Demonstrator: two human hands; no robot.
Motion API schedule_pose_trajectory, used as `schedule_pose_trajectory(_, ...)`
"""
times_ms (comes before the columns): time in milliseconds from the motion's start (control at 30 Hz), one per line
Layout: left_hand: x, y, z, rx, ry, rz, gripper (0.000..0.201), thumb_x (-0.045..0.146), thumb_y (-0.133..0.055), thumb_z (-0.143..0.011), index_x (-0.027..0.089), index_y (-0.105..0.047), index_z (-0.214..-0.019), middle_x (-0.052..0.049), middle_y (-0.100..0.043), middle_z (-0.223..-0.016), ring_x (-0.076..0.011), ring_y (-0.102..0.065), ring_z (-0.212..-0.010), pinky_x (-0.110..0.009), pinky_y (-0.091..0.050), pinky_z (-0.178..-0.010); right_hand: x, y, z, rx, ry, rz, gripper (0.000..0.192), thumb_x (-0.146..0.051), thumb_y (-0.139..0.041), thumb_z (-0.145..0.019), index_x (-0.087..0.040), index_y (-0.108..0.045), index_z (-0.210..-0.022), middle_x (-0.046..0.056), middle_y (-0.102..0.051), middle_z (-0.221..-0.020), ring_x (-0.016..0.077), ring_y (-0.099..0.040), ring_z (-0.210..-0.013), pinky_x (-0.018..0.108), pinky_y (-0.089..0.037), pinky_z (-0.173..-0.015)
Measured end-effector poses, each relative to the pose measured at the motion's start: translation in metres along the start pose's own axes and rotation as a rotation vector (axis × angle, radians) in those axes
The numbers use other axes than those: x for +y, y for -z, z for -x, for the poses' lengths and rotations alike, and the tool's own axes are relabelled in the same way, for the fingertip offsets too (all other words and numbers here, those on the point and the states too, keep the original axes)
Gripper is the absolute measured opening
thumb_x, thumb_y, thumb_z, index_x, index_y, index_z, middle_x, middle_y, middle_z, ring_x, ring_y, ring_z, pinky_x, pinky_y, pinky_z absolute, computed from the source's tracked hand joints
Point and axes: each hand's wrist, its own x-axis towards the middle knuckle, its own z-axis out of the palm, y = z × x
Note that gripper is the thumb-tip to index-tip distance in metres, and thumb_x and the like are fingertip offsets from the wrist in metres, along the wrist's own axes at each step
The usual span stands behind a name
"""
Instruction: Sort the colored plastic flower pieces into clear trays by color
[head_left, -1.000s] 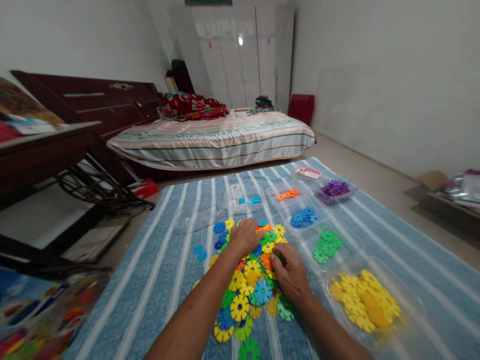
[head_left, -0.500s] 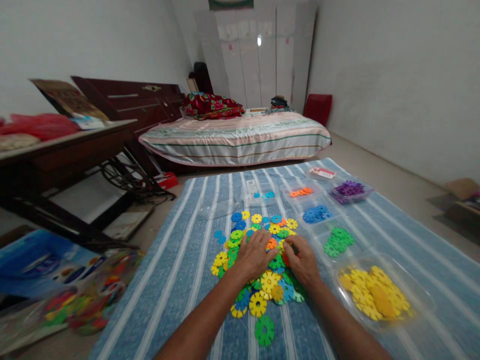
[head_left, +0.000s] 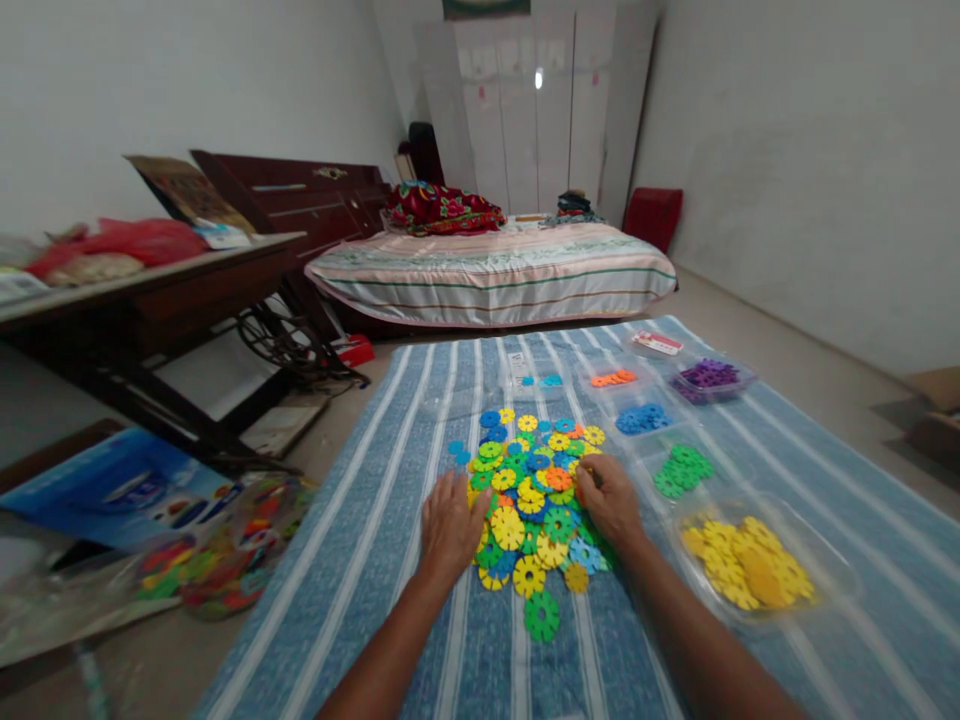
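Striped cloth (head_left: 352, 570) lay under a pile of discs (head_left: 529, 495). I saw the left hand (head_left: 448, 525) at the pile's left edge, fingers open; the right hand (head_left: 613, 502) at its right edge, fingers curled, any hold unclear; farther right, yellow discs (head_left: 731, 562).

The single view looks out from the person's head, over the near side of the striped cloth (head_left: 360, 560), facing forward and tilted down. It sits close: both forearms enter at the bottom, with the left hand (head_left: 450, 522) and right hand (head_left: 611, 500) near the lens. The cloth's far corners both fit in; beyond its far edge, the wide view reaches the bed (head_left: 487, 268) and, farthest, the wardrobe (head_left: 517, 135).
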Motion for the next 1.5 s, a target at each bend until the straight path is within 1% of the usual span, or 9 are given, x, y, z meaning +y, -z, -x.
schedule_pose_trajectory(200, 0.037, -0.007, 0.023, -0.018, -0.078, 0.216, 0.05, 0.045, -0.041, -0.093, 0.016, -0.05, -0.133, -0.016, -0.052, -0.143, -0.029, -0.045, -0.136, -0.048, -0.037, -0.113, -0.001, 0.0, -0.001, 0.0, 0.033, 0.042, 0.021, -0.03, -0.046, -0.084, -0.02, -0.06, -0.072, 0.002, -0.059, -0.074, 0.018, -0.053, -0.076, 0.031, -0.04, -0.073)
schedule_pose_trajectory(333, 0.047, -0.008, 0.04, -0.027, -0.116, 0.364, 0.054, 0.047, -0.044, -0.091, 0.02, -0.046, -0.138, -0.013, -0.047, -0.148, -0.0281, -0.041, -0.139, -0.048, -0.035, -0.115, 0.004, -0.002, -0.003, -0.003, 0.049, 0.079, 0.02, -0.028, -0.046, -0.084, -0.019, -0.061, -0.073, 0.003, -0.06, -0.077, 0.0181, -0.053, -0.077, 0.031, -0.04, -0.074)
schedule_pose_trajectory(433, 0.042, -0.002, 0.043, -0.028, -0.155, 0.409, 0.054, 0.045, -0.042, -0.092, 0.016, -0.046, -0.138, -0.014, -0.046, -0.148, -0.0244, -0.042, -0.139, -0.041, -0.035, -0.117, 0.007, -0.003, -0.004, -0.014, 0.055, 0.102, 0.02, -0.028, -0.046, -0.084, -0.019, -0.06, -0.072, 0.003, -0.059, -0.076, 0.0178, -0.052, -0.078, 0.03, -0.039, -0.075)
schedule_pose_trajectory(533, 0.025, 0.009, 0.026, 0.032, -0.153, 0.33, 0.051, 0.042, -0.04, -0.093, 0.014, -0.049, -0.134, -0.016, -0.048, -0.146, -0.0235, -0.043, -0.138, -0.039, -0.034, -0.117, 0.008, -0.003, -0.004, -0.032, 0.06, 0.125, 0.02, -0.027, -0.046, -0.085, -0.019, -0.059, -0.072, 0.002, -0.059, -0.076, 0.0174, -0.051, -0.077, 0.03, -0.039, -0.075)
schedule_pose_trajectory(767, -0.016, 0.026, -0.033, 0.034, 0.086, -0.082, 0.048, 0.039, -0.039, -0.093, 0.008, -0.054, -0.126, -0.024, -0.045, -0.146, -0.0344, -0.039, -0.138, -0.051, -0.035, -0.11, 0.004, -0.003, -0.003, -0.031, 0.09, 0.192, 0.021, -0.026, -0.044, -0.086, -0.019, -0.06, -0.074, 0.004, -0.061, -0.079, 0.0183, -0.051, -0.08, 0.03, -0.039, -0.077)
schedule_pose_trajectory(1133, -0.016, 0.016, -0.032, 0.051, 0.003, -0.211, 0.046, 0.041, -0.032, -0.096, 0.011, -0.054, -0.123, -0.021, -0.05, -0.141, -0.0323, -0.041, -0.134, -0.048, -0.034, -0.106, 0.0, 0.001, -0.002, -0.082, 0.124, 0.194, 0.025, -0.027, -0.041, -0.089, -0.02, -0.062, -0.077, 0.005, -0.062, -0.08, 0.0196, -0.055, -0.08, 0.033, -0.042, -0.078)
schedule_pose_trajectory(1267, -0.015, 0.014, -0.034, 0.049, 0.035, -0.227, 0.046, 0.041, -0.035, -0.094, 0.012, -0.054, -0.124, -0.019, -0.051, -0.142, -0.0311, -0.042, -0.134, -0.047, -0.034, -0.106, -0.02, 0.01, 0.009, -0.06, 0.199, 0.21, 0.023, -0.027, -0.045, -0.091, -0.019, -0.066, -0.089, 0.011, -0.067, -0.102, 0.0238, -0.058, -0.101, 0.041, -0.043, -0.092)
schedule_pose_trajectory(1333, -0.014, 0.013, -0.035, 0.053, 0.031, -0.226, 0.047, 0.041, -0.035, -0.094, 0.011, -0.055, -0.124, -0.02, -0.051, -0.141, -0.0315, -0.042, -0.134, -0.047, -0.034, -0.105, -0.037, 0.017, 0.019, -0.07, 0.265, 0.256, 0.02, -0.03, -0.052, -0.09, -0.02, -0.067, -0.1, 0.012, -0.064, -0.117, 0.0278, -0.052, -0.118, 0.047, -0.037, -0.102)
schedule_pose_trajectory(1500, -0.013, 0.014, -0.037, 0.057, 0.017, -0.217, 0.048, 0.041, -0.035, -0.093, 0.01, -0.056, -0.122, -0.021, -0.053, -0.139, -0.0329, -0.044, -0.131, -0.048, -0.036, -0.102, -0.075, 0.028, 0.049, -0.337, 0.369, 0.33, 0.038, -0.039, -0.073, -0.077, -0.022, -0.066, -0.11, 0.013, -0.054, -0.134, 0.0363, -0.035, -0.134, 0.056, -0.032, -0.106)
